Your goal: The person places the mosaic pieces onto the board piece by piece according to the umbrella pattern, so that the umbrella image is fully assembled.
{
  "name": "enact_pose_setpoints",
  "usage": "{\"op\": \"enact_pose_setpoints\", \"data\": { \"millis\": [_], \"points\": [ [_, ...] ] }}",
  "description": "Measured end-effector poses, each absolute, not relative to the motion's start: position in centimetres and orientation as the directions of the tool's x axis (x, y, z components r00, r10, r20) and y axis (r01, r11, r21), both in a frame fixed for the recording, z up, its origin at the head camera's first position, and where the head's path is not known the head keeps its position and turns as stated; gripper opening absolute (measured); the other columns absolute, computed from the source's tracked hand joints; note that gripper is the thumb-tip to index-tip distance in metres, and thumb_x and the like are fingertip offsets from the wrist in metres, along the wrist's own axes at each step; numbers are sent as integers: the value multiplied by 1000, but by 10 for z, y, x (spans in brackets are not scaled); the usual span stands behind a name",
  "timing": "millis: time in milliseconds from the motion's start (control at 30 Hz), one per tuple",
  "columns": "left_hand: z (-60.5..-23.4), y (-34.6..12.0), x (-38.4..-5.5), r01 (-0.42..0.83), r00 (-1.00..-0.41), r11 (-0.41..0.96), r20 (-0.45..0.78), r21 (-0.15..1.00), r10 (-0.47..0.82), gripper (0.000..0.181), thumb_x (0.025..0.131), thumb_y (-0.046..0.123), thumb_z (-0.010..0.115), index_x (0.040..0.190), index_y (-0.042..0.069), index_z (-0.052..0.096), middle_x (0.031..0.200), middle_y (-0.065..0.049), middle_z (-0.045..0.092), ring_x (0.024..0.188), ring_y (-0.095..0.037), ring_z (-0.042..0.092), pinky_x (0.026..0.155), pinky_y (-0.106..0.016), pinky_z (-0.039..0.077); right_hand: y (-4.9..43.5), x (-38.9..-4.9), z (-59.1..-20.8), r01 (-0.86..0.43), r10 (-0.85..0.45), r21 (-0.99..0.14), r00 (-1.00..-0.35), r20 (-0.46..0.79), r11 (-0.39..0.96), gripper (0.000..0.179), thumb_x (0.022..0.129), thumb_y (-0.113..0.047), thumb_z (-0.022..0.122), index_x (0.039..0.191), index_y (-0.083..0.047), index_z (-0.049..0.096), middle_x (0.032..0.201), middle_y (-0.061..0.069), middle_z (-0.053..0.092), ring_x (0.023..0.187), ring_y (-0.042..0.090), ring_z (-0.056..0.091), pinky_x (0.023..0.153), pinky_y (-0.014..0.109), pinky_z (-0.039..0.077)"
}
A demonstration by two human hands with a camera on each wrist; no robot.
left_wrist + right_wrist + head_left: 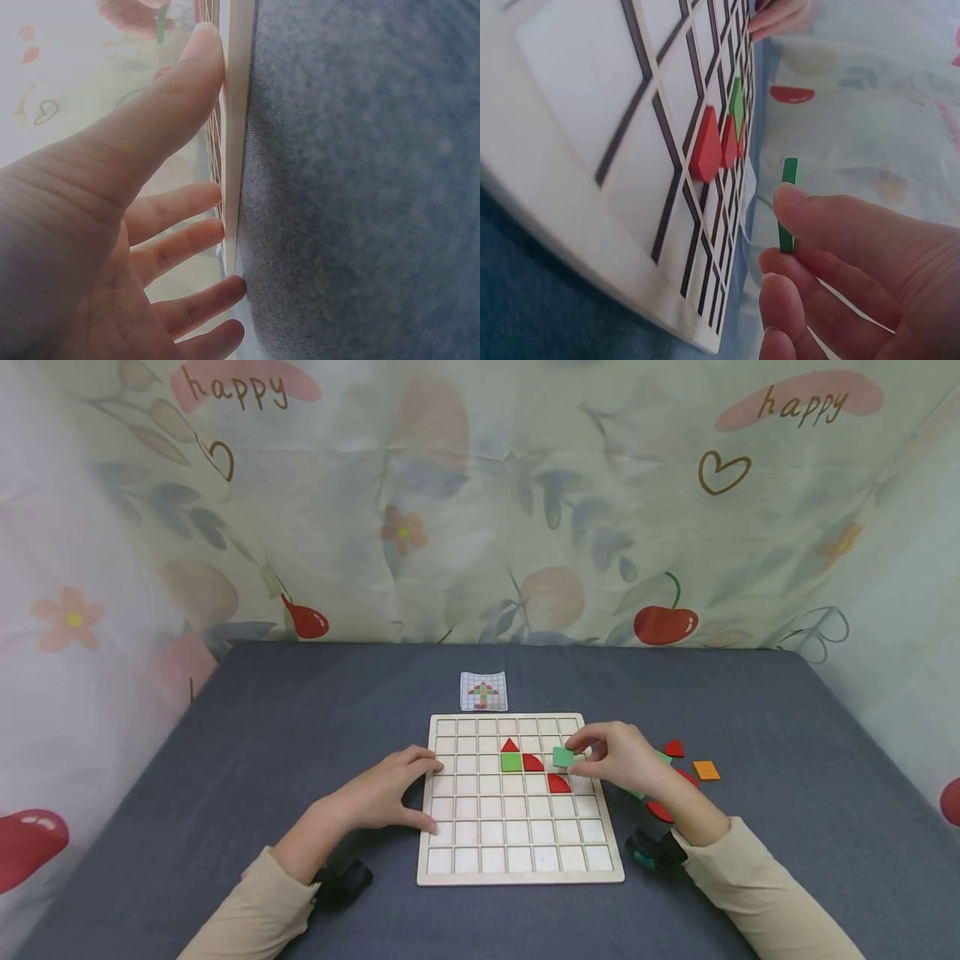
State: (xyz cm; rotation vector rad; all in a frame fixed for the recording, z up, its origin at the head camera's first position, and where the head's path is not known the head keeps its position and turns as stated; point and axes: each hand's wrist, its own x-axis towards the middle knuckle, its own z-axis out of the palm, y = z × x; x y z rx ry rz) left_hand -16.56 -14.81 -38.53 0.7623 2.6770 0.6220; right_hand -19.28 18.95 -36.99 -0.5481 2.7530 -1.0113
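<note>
A white grid board [480, 858] with a wooden frame lies on the dark cloth. My left hand [382, 792] rests at its left edge, thumb and fingertips touching the frame, fingers nearly straight. Between thumb and fingers my right hand [618, 756] pinches a green square tile [563, 757], held over the right part of the board; the right wrist view shows the tile [787, 206] edge-on. In the grid sit a red triangle [510, 746], a green square [511, 762] below it, and two red quarter-round tiles, one [532, 763] beside the green square, the other [558, 783] lower right.
Behind the board lies a small pattern card [483, 692] printed with a coloured figure. Right of the board, partly under the right forearm, are loose red and green pieces and an orange square [707, 770]. A patterned curtain [480, 527] hangs behind the table.
</note>
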Motion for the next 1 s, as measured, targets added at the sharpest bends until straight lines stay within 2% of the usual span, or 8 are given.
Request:
{"op": "enact_pose_setpoints", "data": {
  "millis": [333,733,1000],
  "points": [
    [-386,-148,-166,418,-824,775,-162,475,543,80,71,46,77,134,7,47,141,-11,40,130,-30,40,105,-47,36,175,-190,-374,-287,-425,-640,-903,-68,713,27,76,-14,75,102,-6,70,93,8,68,65,12,53,57,23,46],
    [-386,-148,-166,414,-825,773,-160,480,541,79,71,46,77,134,8,47,141,-11,40,130,-30,40,105,-46,36,162,-188,-379,-378,-505,-604,-862,-48,702,23,75,-15,78,96,-10,72,86,2,68,63,9,50,58,20,42],
    [-387,-148,-166,417,-823,771,-159,482,545,79,71,46,77,134,7,47,142,-11,40,130,-30,39,105,-47,36,155,-186,-379,-381,-493,-559,-868,-58,736,24,74,-14,78,96,-10,73,89,0,69,68,9,49,61,20,41]
  ]
}}
